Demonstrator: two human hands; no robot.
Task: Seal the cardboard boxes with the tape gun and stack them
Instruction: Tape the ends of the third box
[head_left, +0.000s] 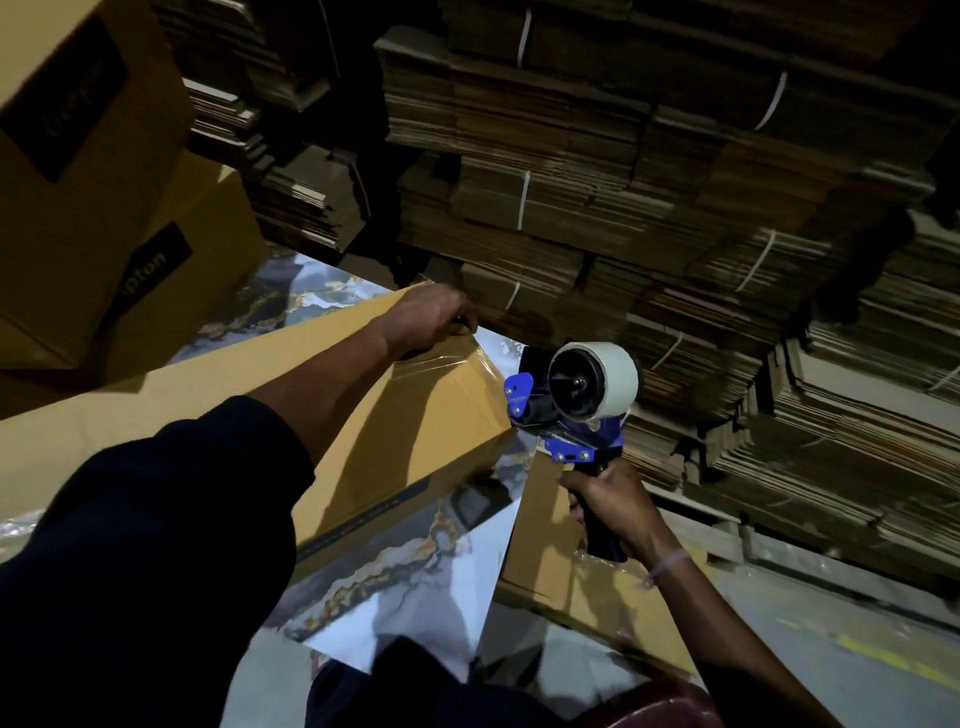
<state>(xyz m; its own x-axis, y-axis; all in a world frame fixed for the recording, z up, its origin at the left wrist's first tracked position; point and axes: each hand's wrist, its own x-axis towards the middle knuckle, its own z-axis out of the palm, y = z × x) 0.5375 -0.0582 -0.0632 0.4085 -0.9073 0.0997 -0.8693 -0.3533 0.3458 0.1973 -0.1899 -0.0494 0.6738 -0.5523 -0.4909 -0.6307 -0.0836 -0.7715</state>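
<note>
Left hand (434, 317) fingers curled over the cardboard box (410, 415) far edge pinning clear tape; right hand (610, 501) fist-gripping the tape gun (576, 405) handle just beyond that corner — likely best to pull taut, tear cleanly.

Packing/storage warehouse, dimly lit. Tall stacks of flattened brown corrugated cardboard sheets (597, 171), bundled w/ white strapping (523, 200), filling the whole back. Assembled tan cardboard cartons w/ black printed labels (104, 218) piled at left. Bare grey concrete floor w/ yellow painted line (878, 652) at lower right. Marble-patterned glossy tabletop (405, 566) as work surface.
</note>
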